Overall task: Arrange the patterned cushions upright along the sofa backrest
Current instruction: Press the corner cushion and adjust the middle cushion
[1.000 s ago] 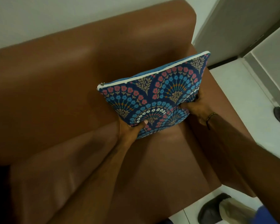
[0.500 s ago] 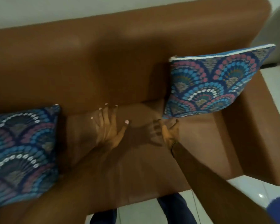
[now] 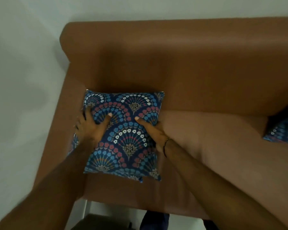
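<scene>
A blue cushion point(image 3: 126, 138) with red, blue and white fan-shaped flower patterns lies on the seat at the left end of the brown sofa point(image 3: 189, 67), its top edge near the backrest. My left hand point(image 3: 91, 128) grips its left side, thumb on the front face. My right hand point(image 3: 154, 132) holds its right edge, thumb pressed on the pattern. A second cushion point(image 3: 283, 131) of the same pattern shows at the right frame edge, mostly cut off. What looks like another patterned corner point(image 3: 73, 143) peeks out beside my left wrist.
The sofa's left armrest point(image 3: 60, 113) runs right beside the cushion, with a pale wall point(image 3: 20, 80) beyond it. A long stretch of seat point(image 3: 214, 138) lies between the two cushions. White floor point(image 3: 96, 211) and a dark object show below the seat's front edge.
The view has swung from the sofa's right end to its left end. My hands left the first cushion, crossed the seat open, and now hold the left cushion.
</scene>
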Motion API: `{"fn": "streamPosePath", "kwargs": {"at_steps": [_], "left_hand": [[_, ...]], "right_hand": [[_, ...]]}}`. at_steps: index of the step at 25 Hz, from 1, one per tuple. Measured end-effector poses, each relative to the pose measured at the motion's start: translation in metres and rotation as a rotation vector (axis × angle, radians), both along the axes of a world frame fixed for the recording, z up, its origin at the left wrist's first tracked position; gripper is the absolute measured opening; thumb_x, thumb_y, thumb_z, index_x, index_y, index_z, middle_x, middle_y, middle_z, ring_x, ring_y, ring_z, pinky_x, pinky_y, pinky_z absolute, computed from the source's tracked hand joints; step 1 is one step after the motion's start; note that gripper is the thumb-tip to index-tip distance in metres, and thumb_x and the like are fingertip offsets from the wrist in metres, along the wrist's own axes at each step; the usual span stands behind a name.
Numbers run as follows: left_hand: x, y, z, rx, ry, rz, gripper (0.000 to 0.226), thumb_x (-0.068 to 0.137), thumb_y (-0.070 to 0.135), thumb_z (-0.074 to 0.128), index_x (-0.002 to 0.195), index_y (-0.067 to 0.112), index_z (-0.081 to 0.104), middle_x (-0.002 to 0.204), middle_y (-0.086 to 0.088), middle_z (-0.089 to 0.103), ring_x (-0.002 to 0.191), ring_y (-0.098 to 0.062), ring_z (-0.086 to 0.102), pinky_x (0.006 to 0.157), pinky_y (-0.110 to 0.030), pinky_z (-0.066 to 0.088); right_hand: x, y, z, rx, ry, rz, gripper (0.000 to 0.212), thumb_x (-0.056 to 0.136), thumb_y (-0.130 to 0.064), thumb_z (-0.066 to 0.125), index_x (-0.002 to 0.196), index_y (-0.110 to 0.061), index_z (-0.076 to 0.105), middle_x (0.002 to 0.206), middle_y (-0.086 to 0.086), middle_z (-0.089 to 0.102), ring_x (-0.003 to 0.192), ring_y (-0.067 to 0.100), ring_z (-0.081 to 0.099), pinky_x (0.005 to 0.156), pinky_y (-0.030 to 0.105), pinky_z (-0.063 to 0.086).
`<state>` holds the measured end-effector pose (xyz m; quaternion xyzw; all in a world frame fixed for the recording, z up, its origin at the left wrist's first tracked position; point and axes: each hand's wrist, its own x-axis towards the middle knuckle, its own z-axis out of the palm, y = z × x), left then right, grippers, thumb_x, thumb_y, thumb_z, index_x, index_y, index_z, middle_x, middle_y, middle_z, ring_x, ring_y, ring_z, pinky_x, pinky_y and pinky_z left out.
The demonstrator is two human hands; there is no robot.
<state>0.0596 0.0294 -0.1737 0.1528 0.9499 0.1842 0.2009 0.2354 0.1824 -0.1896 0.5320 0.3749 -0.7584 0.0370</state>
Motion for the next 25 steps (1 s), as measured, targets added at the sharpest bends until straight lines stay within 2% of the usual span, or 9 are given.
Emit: {"fn": "streamPosePath", "kwargs": {"at_steps": [2, 4, 7, 9, 14, 17, 20, 22, 25], "left_hand": [[-0.017, 0.006, 0.01, 0.177, -0.261, 0.259, 0.113, 0.07, 0.066, 0.087, 0.158, 0.018, 0.034, 0.157, -0.01, 0.051, 0.137, -0.035, 0.056, 0.117, -0.055, 0.045], [-0.027, 0.011, 0.026, 0.254, -0.46, 0.375, 0.098, 0.065, 0.049, 0.097, 0.144, 0.012, 0.054, 0.131, -0.005, 0.069, 0.104, -0.025, 0.071, 0.099, -0.045, 0.057], [-0.016, 0.022, 0.042, 0.299, -0.649, 0.36, 0.083, 0.049, 0.039, 0.104, 0.122, 0.015, 0.071, 0.119, -0.009, 0.081, 0.099, -0.028, 0.079, 0.095, -0.046, 0.063], [0.016, 0.043, 0.046, 0.373, -0.656, 0.309, 0.087, 0.041, 0.037, 0.105, 0.12, 0.017, 0.073, 0.117, -0.007, 0.082, 0.101, -0.027, 0.08, 0.092, -0.046, 0.065], [0.146, 0.147, 0.024, 0.613, -0.623, 0.035, 0.086, 0.062, 0.015, 0.099, 0.133, 0.033, 0.055, 0.121, 0.022, 0.066, 0.108, 0.006, 0.066, 0.088, -0.021, 0.06], [0.2, 0.199, 0.002, 0.658, -0.647, -0.039, 0.088, 0.071, 0.002, 0.094, 0.142, 0.027, 0.047, 0.126, 0.024, 0.06, 0.1, 0.025, 0.062, 0.08, -0.003, 0.054], [0.225, 0.224, -0.025, 0.659, -0.61, -0.05, 0.087, 0.075, -0.001, 0.091, 0.148, 0.014, 0.046, 0.131, 0.016, 0.062, 0.103, 0.023, 0.064, 0.086, -0.006, 0.056], [0.227, 0.228, -0.045, 0.652, -0.604, -0.036, 0.084, 0.079, 0.002, 0.089, 0.15, 0.013, 0.046, 0.131, 0.017, 0.065, 0.107, 0.019, 0.066, 0.096, -0.018, 0.059], [0.217, 0.226, -0.062, 0.611, -0.588, -0.083, 0.086, 0.076, 0.027, 0.094, 0.149, 0.027, 0.049, 0.134, 0.021, 0.069, 0.123, 0.005, 0.066, 0.106, -0.032, 0.059]], "right_hand": [[-0.002, 0.007, 0.001, -0.033, 0.003, 0.001, 0.101, 0.069, -0.052, 0.094, 0.152, -0.02, 0.046, 0.144, 0.005, 0.064, 0.126, 0.029, 0.065, 0.1, 0.047, 0.059], [0.007, 0.017, 0.002, -0.085, 0.012, 0.007, 0.089, 0.073, -0.038, 0.096, 0.146, -0.016, 0.051, 0.13, 0.008, 0.072, 0.109, 0.03, 0.074, 0.076, 0.041, 0.067], [0.047, 0.054, 0.004, -0.136, 0.081, 0.034, 0.06, 0.081, -0.019, 0.091, 0.136, -0.013, 0.066, 0.125, 0.013, 0.078, 0.109, 0.037, 0.077, 0.087, 0.053, 0.065], [0.093, 0.093, 0.005, -0.118, 0.118, 0.049, 0.047, 0.08, -0.012, 0.088, 0.124, -0.013, 0.074, 0.118, 0.01, 0.082, 0.104, 0.032, 0.08, 0.083, 0.048, 0.066], [0.224, 0.197, 0.014, 0.161, -0.052, 0.051, 0.063, 0.06, -0.007, 0.095, 0.12, -0.015, 0.077, 0.118, 0.005, 0.082, 0.116, 0.033, 0.075, 0.102, 0.053, 0.059], [0.278, 0.244, 0.015, 0.34, -0.125, -0.015, 0.062, 0.065, 0.003, 0.094, 0.12, -0.018, 0.074, 0.115, -0.001, 0.081, 0.112, 0.024, 0.074, 0.082, 0.046, 0.066], [0.302, 0.263, -0.004, 0.468, -0.07, -0.072, 0.078, 0.063, 0.01, 0.093, 0.135, -0.004, 0.065, 0.13, 0.01, 0.075, 0.117, 0.025, 0.073, 0.086, 0.043, 0.066], [0.3, 0.262, -0.024, 0.551, -0.042, -0.122, 0.075, 0.064, 0.014, 0.092, 0.132, -0.002, 0.065, 0.129, 0.012, 0.073, 0.114, 0.02, 0.073, 0.09, 0.036, 0.065], [0.293, 0.253, -0.04, 0.561, -0.021, -0.279, 0.075, 0.064, 0.006, 0.096, 0.119, -0.031, 0.061, 0.119, -0.009, 0.07, 0.099, -0.004, 0.07, 0.079, 0.016, 0.063]]}}
